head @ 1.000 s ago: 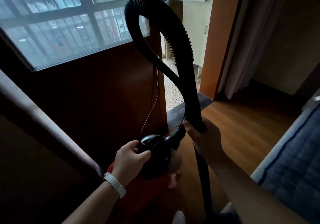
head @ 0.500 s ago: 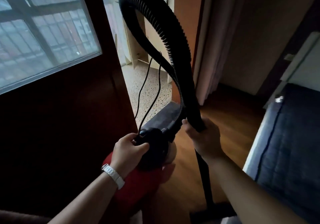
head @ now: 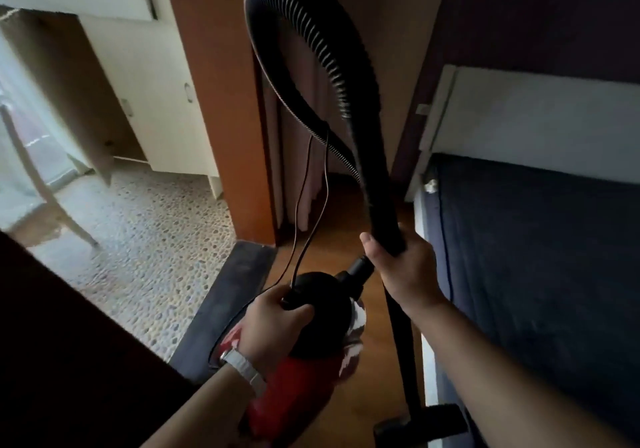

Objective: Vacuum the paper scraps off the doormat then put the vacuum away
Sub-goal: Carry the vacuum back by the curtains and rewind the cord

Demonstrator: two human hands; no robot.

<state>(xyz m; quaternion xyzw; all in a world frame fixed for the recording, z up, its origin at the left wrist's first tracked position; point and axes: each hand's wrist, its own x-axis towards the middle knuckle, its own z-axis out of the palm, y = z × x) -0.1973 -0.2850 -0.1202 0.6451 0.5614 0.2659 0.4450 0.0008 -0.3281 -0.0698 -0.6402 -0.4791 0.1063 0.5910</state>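
Note:
I carry a red canister vacuum point(head: 301, 378) with a black top. My left hand point(head: 273, 323) grips its black handle from above. My right hand point(head: 401, 271) grips the black wand just below the ribbed hose point(head: 332, 56), which loops high over both hands. The wand runs down to the black floor head point(head: 422, 425) near the bottom edge. A thin power cord point(head: 311, 205) dangles from the hose loop to the canister. A dark doormat point(head: 235, 295) lies along the doorway threshold, left of the vacuum. No paper scraps show on it.
A dark wooden door point(head: 69, 361) fills the lower left. Beyond the threshold lies a pebble-pattern floor point(head: 149, 239) with cream cabinets point(head: 156, 101). An orange door frame point(head: 214, 101) and a curtain point(head: 301, 170) stand ahead. A bed with a dark blue cover point(head: 540, 274) borders the wooden floor at right.
My view has swung to the right: the window and door slid off to the left, the doorway and bed came into view. Both hands keep their grips on the vacuum.

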